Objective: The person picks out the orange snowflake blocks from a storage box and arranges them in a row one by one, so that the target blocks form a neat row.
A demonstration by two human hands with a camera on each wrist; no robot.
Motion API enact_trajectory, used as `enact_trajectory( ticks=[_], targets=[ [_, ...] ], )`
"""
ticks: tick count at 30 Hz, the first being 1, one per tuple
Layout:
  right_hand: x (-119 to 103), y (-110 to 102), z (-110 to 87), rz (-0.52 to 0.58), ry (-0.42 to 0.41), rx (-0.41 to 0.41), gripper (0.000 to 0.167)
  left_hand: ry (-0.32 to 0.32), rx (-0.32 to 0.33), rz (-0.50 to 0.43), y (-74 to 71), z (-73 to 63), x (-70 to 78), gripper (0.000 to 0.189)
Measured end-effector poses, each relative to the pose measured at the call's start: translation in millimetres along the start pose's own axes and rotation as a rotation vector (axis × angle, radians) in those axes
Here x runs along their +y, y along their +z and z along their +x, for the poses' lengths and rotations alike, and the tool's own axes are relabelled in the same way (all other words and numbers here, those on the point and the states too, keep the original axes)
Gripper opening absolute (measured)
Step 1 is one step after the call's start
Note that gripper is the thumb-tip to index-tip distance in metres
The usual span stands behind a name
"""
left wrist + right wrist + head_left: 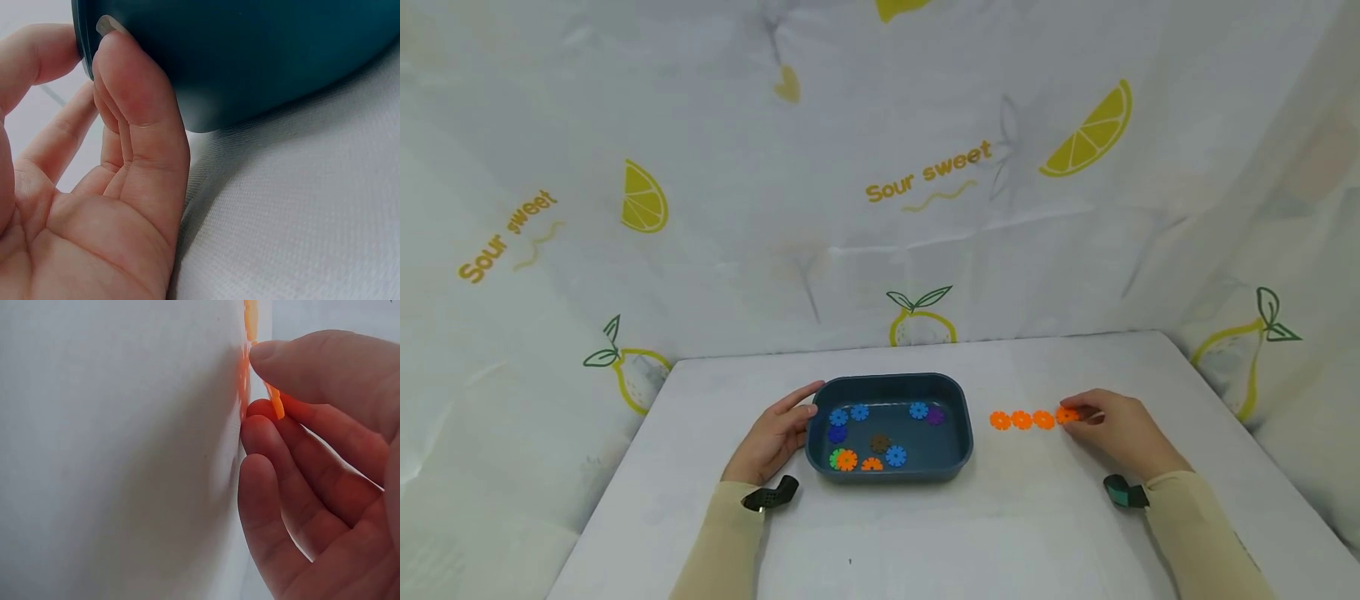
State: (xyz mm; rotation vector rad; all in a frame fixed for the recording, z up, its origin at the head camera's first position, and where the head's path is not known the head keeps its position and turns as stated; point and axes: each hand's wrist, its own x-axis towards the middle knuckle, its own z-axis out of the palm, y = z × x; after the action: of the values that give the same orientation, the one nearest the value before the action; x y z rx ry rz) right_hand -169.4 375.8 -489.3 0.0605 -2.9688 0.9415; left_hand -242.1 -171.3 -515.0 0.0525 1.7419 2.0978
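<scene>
My left hand (775, 435) holds the left end of a dark blue-teal plastic tub (891, 478). Its thumb is at the rim, and the index finger reaches along the back left corner. In the left wrist view, bent fingers (153, 125) lie against the tub's outer wall. To the tub's right, my right hand (1116, 425) pinches an orange notched disc (1067, 415) between thumb and fingers, low over the table. That disc stands at the right end of a row with three flat orange discs (1022, 420). The right wrist view shows the held disc (275, 403) tilted, almost edge-on.
Inside the tub lie several notched discs: light blue (896, 456), dark blue (837, 434), purple (936, 415), brown (879, 443), green and orange (847, 460). The white table (925, 542) meets a lemon-printed curtain (820, 283) at the back and sides.
</scene>
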Motion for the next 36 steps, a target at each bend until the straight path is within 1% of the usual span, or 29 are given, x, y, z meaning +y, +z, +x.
enact_trajectory(
  ticks=[7,11,15,21,28,32,36],
  targets=[
    [0.3,1.1,1.2,-0.009,0.007,0.003,0.035,0.004,-0.009,0.018,1.2,2.4,1.7,0.053],
    [-1.0,0.6,1.8,-0.011,0.007,-0.002,0.036,-0.005,0.009,0.018,1.5,2.4,2.0,0.054],
    [-1.4,1.4,1.6,-0.007,-0.002,-0.002,0.036,-0.008,0.022,0.014,1.3,1.3,0.6,0.054],
    [0.5,4.4,1.1,-0.006,0.000,-0.009,0.036,-0.009,0.020,0.017,-0.4,-0.9,-3.2,0.053],
    [-1.1,5.1,1.3,0.000,0.008,-0.015,0.036,-0.010,0.016,0.025,-2.1,-0.6,-4.0,0.055],
    [-1.1,5.2,2.3,-0.002,-0.013,-0.015,0.035,-0.011,0.026,0.019,-2.3,0.3,-3.7,0.055],
    [-0.1,4.3,1.8,-0.011,-0.024,-0.008,0.034,-0.013,0.018,0.013,-0.7,0.8,-3.3,0.055]
  ],
)
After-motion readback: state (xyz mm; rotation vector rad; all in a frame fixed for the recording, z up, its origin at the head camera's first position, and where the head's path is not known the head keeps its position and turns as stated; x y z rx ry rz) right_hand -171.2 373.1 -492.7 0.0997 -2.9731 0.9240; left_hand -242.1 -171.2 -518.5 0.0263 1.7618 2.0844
